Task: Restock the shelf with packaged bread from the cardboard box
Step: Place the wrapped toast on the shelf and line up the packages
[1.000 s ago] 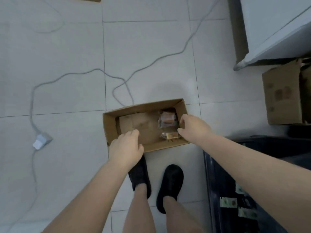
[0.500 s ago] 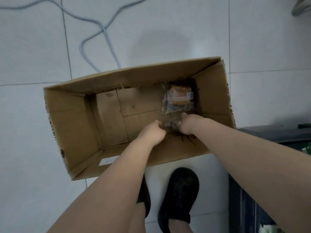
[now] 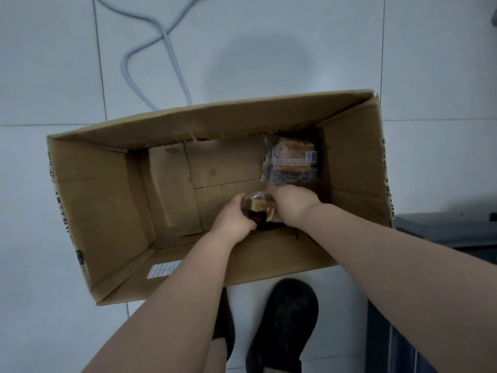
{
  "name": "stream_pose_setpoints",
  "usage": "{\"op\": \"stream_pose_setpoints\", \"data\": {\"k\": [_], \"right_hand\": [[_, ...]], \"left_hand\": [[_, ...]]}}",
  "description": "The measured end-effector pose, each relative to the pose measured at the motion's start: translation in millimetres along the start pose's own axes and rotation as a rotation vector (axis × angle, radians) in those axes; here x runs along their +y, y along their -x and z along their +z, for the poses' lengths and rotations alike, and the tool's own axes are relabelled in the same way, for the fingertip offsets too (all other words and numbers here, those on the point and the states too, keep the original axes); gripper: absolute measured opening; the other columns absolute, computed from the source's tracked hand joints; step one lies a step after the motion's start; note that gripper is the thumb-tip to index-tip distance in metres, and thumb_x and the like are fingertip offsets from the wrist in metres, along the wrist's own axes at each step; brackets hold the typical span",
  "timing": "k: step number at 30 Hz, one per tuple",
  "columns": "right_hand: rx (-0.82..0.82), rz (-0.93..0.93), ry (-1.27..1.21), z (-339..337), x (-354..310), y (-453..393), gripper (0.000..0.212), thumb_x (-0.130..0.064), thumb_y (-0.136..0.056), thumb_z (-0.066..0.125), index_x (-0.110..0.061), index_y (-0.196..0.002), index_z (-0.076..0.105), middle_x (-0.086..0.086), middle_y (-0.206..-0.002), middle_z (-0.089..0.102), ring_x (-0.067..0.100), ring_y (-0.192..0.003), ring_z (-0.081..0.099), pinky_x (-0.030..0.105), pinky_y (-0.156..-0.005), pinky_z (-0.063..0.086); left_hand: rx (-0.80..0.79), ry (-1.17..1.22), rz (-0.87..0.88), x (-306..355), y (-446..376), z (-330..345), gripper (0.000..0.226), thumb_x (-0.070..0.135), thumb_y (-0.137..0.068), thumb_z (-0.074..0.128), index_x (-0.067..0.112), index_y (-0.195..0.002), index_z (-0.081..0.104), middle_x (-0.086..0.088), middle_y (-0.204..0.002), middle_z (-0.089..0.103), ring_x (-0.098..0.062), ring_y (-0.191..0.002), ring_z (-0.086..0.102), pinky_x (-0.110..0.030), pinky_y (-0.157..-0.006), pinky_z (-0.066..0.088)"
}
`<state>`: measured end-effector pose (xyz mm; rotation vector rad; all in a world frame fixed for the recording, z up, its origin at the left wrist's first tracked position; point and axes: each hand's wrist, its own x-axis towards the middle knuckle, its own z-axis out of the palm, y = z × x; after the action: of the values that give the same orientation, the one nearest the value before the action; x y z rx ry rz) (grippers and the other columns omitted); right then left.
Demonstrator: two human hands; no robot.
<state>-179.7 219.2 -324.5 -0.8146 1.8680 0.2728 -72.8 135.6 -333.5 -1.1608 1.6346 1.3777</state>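
Nearly emptied cardboard box: one bread packet gripped between left hand and right hand, second packet beside far-right wall, shelving pending.

**Count of things in view**

One cardboard box, open at the top. Two bread packets inside: one packet lying at the right end, one smaller packet gripped between the hands. Two hands: left hand, right hand. Two black shoes below the box. One grey cable looping over the tiled floor. One white label on the box's near wall.
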Motion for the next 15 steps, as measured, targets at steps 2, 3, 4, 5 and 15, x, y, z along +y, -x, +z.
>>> {"op": "stream_pose_setpoints", "data": {"k": [2, 3, 4, 5, 15], "right_hand": [[-0.006, -0.016, -0.153, -5.0, -7.1, -9.1, 0.041, -0.009, -0.093, 0.048, -0.020, -0.132, 0.047, 0.008, -0.122, 0.057, 0.026, -0.108, 0.056, 0.035, -0.087, 0.048], [-0.020, -0.022, -0.285, -8.9, -9.7, -12.4, 0.038, -0.010, -0.094, 0.047, -0.018, -0.131, 0.049, 0.007, -0.121, 0.058, 0.024, -0.108, 0.056, 0.032, -0.086, 0.048], [-0.041, -0.040, -0.435, -13.1, -12.1, -15.1, 0.033, -0.012, -0.096, 0.046, -0.015, -0.129, 0.051, 0.006, -0.118, 0.059, 0.023, -0.106, 0.057, 0.029, -0.083, 0.047], [-0.073, -0.066, -0.579, -18.4, -15.0, -15.6, 0.030, -0.015, -0.097, 0.046, -0.013, -0.126, 0.054, 0.005, -0.113, 0.059, 0.021, -0.102, 0.057, 0.026, -0.079, 0.046], [0.453, 0.158, -0.155, -35.7, 25.0, -25.8, 0.040, -0.019, -0.091, 0.053, -0.010, -0.129, 0.043, 0.014, -0.136, 0.038, 0.034, -0.126, 0.035, 0.042, -0.094, 0.040]], "left_hand": [[0.022, 0.039, 0.012, -6.7, 0.7, -12.9, 0.082, 0.003, -0.072, 0.074, 0.019, -0.141, 0.034, -0.005, -0.138, 0.049, -0.023, -0.126, 0.046, -0.031, -0.103, 0.036], [0.041, 0.050, 0.030, -10.0, 1.1, -20.2, 0.084, 0.005, -0.069, 0.077, 0.021, -0.140, 0.035, -0.003, -0.137, 0.050, -0.022, -0.126, 0.045, -0.032, -0.104, 0.036], [0.066, 0.050, 0.062, -13.3, 1.3, -27.4, 0.085, 0.007, -0.067, 0.080, 0.023, -0.138, 0.035, -0.002, -0.135, 0.051, -0.021, -0.126, 0.045, -0.033, -0.106, 0.036], [0.093, 0.046, 0.096, -15.7, 1.5, -34.4, 0.086, 0.010, -0.064, 0.083, 0.024, -0.136, 0.036, 0.000, -0.132, 0.052, -0.020, -0.125, 0.046, -0.034, -0.106, 0.037], [0.329, 0.374, 0.070, -15.9, 5.9, -65.2, 0.045, 0.025, -0.078, 0.073, 0.016, -0.114, 0.047, 0.007, -0.109, 0.056, -0.011, -0.104, 0.053, -0.025, -0.083, 0.041]]}}
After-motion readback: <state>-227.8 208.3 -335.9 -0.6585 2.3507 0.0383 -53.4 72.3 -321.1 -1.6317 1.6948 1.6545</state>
